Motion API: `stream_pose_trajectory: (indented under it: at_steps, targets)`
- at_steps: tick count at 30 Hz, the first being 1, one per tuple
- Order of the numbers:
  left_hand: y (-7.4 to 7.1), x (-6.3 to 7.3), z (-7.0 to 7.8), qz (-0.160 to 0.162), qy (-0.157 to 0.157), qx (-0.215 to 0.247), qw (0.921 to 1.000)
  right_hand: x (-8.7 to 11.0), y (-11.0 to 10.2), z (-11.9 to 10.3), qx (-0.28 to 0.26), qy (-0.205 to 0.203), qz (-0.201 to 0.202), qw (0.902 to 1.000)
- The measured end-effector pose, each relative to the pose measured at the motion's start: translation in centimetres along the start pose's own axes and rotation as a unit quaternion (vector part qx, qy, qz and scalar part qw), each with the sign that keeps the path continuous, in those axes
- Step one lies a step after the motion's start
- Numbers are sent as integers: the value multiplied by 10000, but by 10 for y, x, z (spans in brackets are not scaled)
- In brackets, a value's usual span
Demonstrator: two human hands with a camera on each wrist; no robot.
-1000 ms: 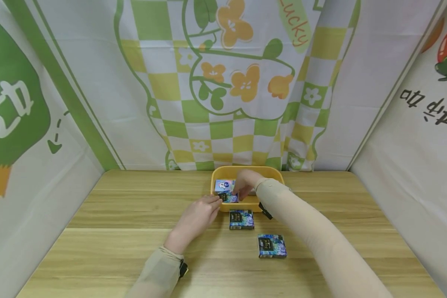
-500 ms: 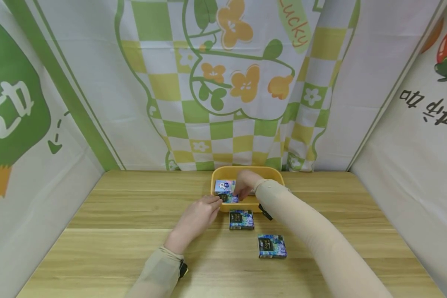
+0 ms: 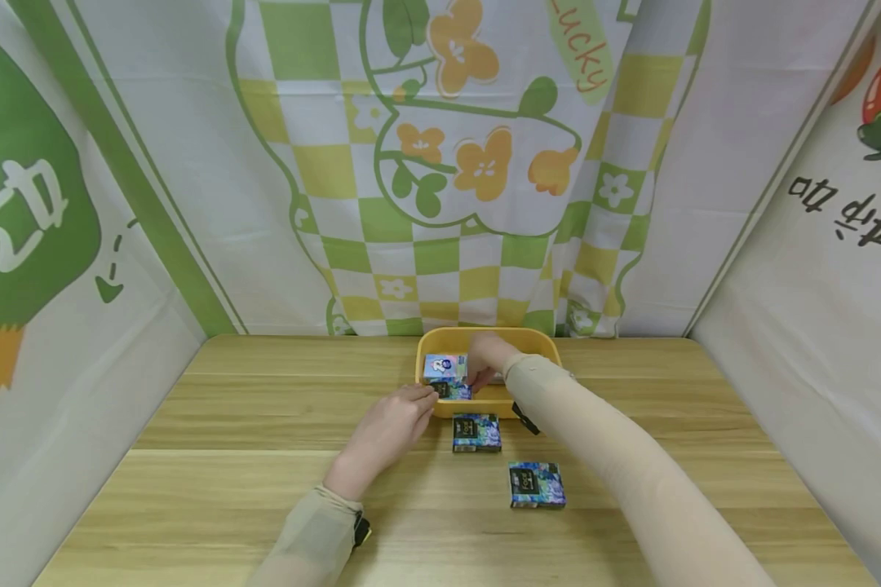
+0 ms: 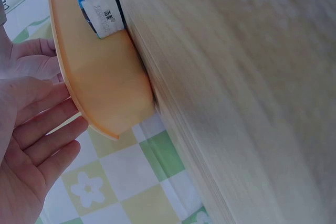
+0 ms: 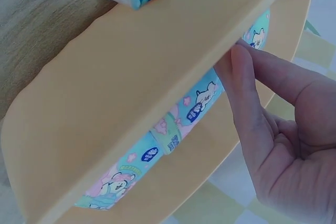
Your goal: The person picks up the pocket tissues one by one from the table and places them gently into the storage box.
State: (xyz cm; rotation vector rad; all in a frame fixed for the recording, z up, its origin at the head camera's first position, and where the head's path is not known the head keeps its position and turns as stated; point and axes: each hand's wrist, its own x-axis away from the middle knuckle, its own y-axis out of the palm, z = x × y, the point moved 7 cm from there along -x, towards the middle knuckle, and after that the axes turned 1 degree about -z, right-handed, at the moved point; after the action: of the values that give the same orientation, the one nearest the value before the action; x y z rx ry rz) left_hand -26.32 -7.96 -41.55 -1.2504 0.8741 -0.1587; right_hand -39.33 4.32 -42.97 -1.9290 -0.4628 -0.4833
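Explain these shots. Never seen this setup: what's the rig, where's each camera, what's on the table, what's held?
No machine here: you see a person's left hand and right hand, both bare. The wide picture comes from a camera on the head, looking forward and down. The other two come from the wrists, each watching its own hand's work.

On the table stands a yellow bin. One box lies just in front of it, another box nearer the person. Inside are a light-blue pack and a third box.

The left hand's fingers are at the bin's rim. The right hand reaches inside; its fingertips are hidden, so I can't tell what it holds, if anything.
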Motion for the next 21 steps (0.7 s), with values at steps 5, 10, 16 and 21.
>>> stream_pose_trajectory:
  at_steps: [5, 10, 16, 21]
  targets:
    - [-1, 0, 0, -6, 16, 43, 10000, 0, 0, 0, -93, -5, 23, 10000]
    - [-2, 0, 1, 20, -6, -5, 10000, 0, 1, 1, -182, 27, 83, 9998]
    - [-2, 0, 1, 12, -70, 4, 10000, -2, 2, 4, -378, 84, 168, 9991]
    - [-2, 0, 0, -29, -100, 26, 9999, -1, 3, 4, -473, 54, 149, 9988]
